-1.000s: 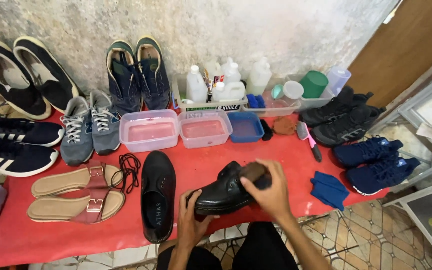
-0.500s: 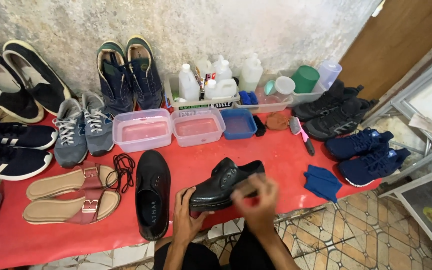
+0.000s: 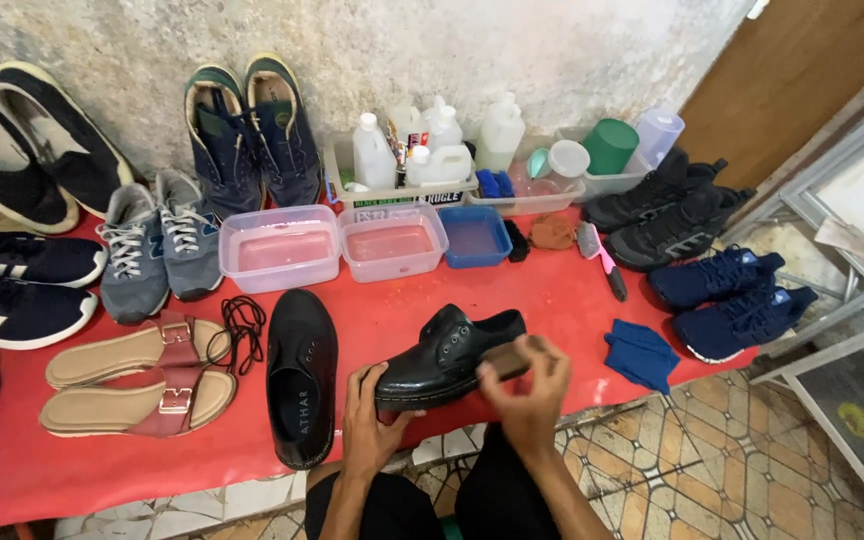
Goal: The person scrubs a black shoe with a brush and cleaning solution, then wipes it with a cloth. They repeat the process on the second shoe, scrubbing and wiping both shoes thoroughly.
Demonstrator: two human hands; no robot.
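Observation:
My left hand [image 3: 374,420] grips the toe end of a glossy black leather shoe [image 3: 444,352], holding it on its side just above the front of the red mat [image 3: 552,290]. My right hand [image 3: 530,392] is closed on a small brown brush [image 3: 505,361] that rests against the shoe's heel side; the hand is motion-blurred. The matching black shoe [image 3: 301,372] lies flat on the mat just left of my left hand, with loose black laces [image 3: 237,325] beside it.
Two clear tubs of pinkish water [image 3: 280,246] [image 3: 393,240] and a blue tub [image 3: 476,235] stand behind. A tray of white bottles [image 3: 422,155], a pink-handled brush [image 3: 600,256], a blue cloth [image 3: 640,353], tan sandals [image 3: 137,375] and several sneakers ring the mat.
My right hand with the brush has moved from over the shoe's top down along its heel side, in a rubbing stroke. The shoe tilted slightly; my left hand kept its hold.

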